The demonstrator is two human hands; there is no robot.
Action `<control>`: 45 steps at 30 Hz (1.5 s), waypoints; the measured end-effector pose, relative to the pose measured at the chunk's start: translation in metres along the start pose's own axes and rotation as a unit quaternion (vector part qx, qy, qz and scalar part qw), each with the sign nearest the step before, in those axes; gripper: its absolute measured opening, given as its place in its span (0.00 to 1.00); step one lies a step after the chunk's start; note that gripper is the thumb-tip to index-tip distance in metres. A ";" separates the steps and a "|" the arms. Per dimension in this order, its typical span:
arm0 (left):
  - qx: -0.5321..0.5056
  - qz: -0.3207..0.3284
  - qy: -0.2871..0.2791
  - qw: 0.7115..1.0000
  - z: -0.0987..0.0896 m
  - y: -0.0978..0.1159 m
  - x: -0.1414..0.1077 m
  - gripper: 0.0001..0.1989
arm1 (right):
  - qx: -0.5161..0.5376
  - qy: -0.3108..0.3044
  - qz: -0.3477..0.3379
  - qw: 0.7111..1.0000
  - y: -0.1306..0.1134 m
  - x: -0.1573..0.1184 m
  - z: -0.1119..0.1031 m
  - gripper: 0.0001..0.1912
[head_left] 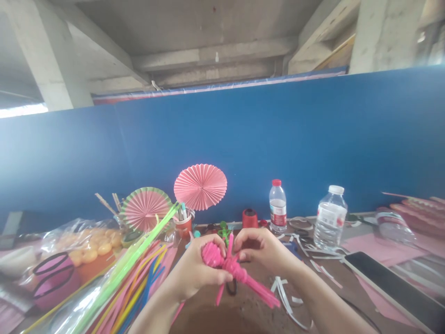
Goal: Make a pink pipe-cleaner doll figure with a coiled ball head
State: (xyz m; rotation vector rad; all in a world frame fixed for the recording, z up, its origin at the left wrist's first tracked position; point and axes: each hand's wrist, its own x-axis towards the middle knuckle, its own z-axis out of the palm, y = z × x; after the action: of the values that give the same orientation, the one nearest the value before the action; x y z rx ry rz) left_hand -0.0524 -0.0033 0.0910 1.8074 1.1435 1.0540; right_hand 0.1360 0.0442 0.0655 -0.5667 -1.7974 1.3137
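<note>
A bright pink figure of fuzzy pipe cleaners (236,268) is held above the brown table, with a round coiled head at its left and a bundle of straight stems pointing down to the right. My left hand (199,266) is closed round the head end, thumb below and fingers above. At the figure's upper right side, my right hand (259,248) has its thumb and curled forefinger on a short pink stem. One thin stem sticks up between the hands and another hangs below. Behind them is a small green pipe-cleaner piece (223,228).
Colourful pipe cleaners (139,283) lie at the left, near a bag of orange balls (95,241). Paper fans (200,187) stand behind. Two water bottles (278,208), a red tape roll (250,218), white paper strips (285,304) and a dark phone-like slab (392,290) are towards the right.
</note>
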 end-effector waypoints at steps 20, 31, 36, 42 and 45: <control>0.159 0.083 0.287 0.941 0.000 -0.005 0.002 0.07 | -0.378 0.151 -0.072 0.911 0.029 -0.004 0.065 0.10; 0.181 0.084 0.208 0.958 -0.002 -0.001 0.000 0.05 | -0.517 0.078 -0.085 0.848 -0.009 -0.015 0.042 0.08; 0.207 0.078 0.152 0.963 0.003 -0.002 0.002 0.03 | -0.525 0.076 -0.130 0.838 -0.014 -0.013 0.027 0.08; 0.158 0.067 0.077 0.982 0.008 -0.002 0.003 0.07 | -0.495 0.087 -0.182 0.845 -0.020 -0.010 0.007 0.06; 0.087 0.053 0.045 0.994 0.006 0.004 0.000 0.11 | -0.396 0.092 -0.157 0.900 -0.021 -0.009 -0.002 0.06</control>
State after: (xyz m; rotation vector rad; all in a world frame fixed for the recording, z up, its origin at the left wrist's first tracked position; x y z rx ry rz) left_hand -0.0461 -0.0057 0.0925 1.9923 1.2384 1.1377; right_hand 0.1447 0.0312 0.0821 -0.7507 -2.1154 0.2548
